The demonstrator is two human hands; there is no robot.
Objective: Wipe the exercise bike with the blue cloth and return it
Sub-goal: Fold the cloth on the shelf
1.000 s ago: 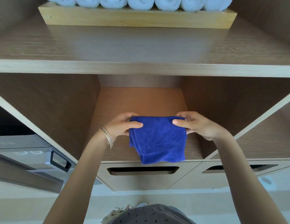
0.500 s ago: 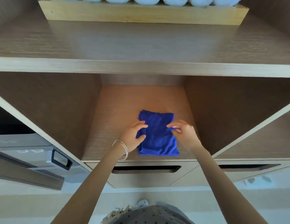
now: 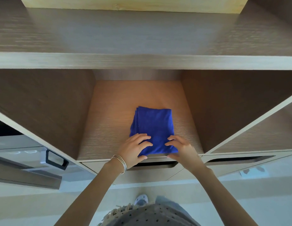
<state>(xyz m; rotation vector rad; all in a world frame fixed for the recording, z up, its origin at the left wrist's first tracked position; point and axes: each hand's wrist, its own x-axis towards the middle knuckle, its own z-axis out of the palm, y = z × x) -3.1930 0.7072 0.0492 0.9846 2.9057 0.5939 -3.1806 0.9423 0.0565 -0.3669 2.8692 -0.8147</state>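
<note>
— Blue cloth [image 3: 152, 128]: where does it lie?
— In the wooden shelf unit [image 3: 142, 61], on the floor of the middle cubby [image 3: 112, 121], above a slot-handled drawer [image 3: 147, 175]. It lies folded flat, a little right of centre, with its near edge at the cubby's front edge.
— And the hands?
— The left hand [image 3: 134, 149] pinches the near left corner, the right hand [image 3: 182, 149] the near right. Each has bent fingers on top and its thumb at the cloth's front edge.
— Anything smaller?
— Thin bangles [image 3: 120, 163] on the left wrist.
</note>
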